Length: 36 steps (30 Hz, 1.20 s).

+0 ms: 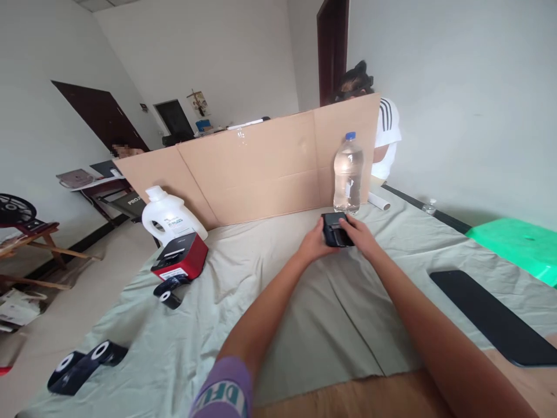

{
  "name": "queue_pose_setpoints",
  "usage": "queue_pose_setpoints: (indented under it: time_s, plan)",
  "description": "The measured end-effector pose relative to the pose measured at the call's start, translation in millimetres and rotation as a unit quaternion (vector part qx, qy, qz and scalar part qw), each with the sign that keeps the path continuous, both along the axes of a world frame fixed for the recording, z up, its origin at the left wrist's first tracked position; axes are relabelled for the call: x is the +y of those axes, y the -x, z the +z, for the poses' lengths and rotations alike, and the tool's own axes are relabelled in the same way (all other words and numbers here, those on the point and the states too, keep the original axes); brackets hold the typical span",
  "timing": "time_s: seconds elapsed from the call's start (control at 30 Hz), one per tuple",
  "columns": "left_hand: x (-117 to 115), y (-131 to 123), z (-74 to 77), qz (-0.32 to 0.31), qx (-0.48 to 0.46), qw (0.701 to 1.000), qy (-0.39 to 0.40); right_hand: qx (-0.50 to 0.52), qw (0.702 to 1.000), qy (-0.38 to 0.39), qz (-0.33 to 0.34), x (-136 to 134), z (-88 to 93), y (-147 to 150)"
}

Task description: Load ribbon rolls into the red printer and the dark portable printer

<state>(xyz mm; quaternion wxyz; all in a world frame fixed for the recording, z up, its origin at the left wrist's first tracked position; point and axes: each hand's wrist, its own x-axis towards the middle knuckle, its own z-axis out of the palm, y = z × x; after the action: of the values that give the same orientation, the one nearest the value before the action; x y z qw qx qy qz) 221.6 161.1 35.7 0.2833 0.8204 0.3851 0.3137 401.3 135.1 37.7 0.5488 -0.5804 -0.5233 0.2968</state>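
Between my two hands, near the far side of the cloth-covered table, is a small black printer [334,222] with a glossy front part. My left hand [314,242] grips its left side, fingers curled around the edge. From the right, my right hand [362,237] holds it, with the thumb and fingers at the top and side. The undersides of both hands are hidden, so I cannot tell whether the printer touches the cloth. Just behind it stands a large clear bottle [348,174] with a blue cap.
A cardboard panel [256,168] stands across the back. At left are a white jug [174,217], a red-and-black printer [183,258] and black ribbon rolls [169,293]. More ribbon rolls [80,371] lie nearer. A dark flat slab [491,316] lies right. Behind the panel sits a person [385,136].
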Motion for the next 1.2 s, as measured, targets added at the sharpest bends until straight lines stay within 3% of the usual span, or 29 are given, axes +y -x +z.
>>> queue_pose_setpoints:
  time_s: [0.1, 0.2, 0.47, 0.6, 0.67, 0.73, 0.8, 0.87, 0.97, 1.03, 1.13, 1.2]
  plan:
    - [15, -51, -10.0, -0.053, -0.008, 0.999, 0.005, 0.075, 0.996, -0.01, -0.044, 3, -17.3, -45]
    - [21, -75, -18.0, -0.077, -0.003, 0.997, 0.007, 0.122, 0.991, -0.019, -0.049, 4, -26.7, -66]
    - [27, -79, -29.3, -0.057, 0.01, 0.997, 0.04, 0.115, 0.993, 0.038, -0.01, 14, -42.2, -75]
    - [13, -62, -34.3, -0.007, 0.006, 0.995, 0.097, 0.091, 0.993, 0.051, -0.057, 14, -41.8, -79]
    - [1, -31, -33.5, 0.046, -0.003, 0.994, 0.096, 0.032, 0.994, 0.015, -0.104, 12, -33.1, -78]
    - [-12, 20, -26.9, 0.104, -0.033, 0.993, 0.053, -0.058, 0.987, -0.04, -0.146, 8, -19.1, -71]
    - [-26, 91, -12.2, 0.19, -0.069, 0.979, -0.015, -0.152, 0.97, -0.103, -0.159, 4, -3.5, -51]
    - [-38, 173, 9.3, 0.308, -0.104, 0.94, -0.1, -0.22, 0.952, -0.171, -0.127, -1, 9.3, -17]
    - [-50, 292, 40.3, 0.471, -0.132, 0.847, -0.207, -0.256, 0.934, -0.249, 0.0, -13, 16.8, 61]
    - [-50, 356, 49.7, 0.566, -0.161, 0.791, -0.169, -0.238, 0.933, -0.251, 0.102, -21, 13.7, 125]
    - [-43, 415, 41.4, 0.625, -0.247, 0.741, -0.018, -0.174, 0.945, -0.176, 0.213, -23, 3.7, 227]
    - [-36, 434, 26.1, 0.618, -0.275, 0.736, 0.04, -0.12, 0.948, -0.115, 0.273, -12, -2.9, 293]
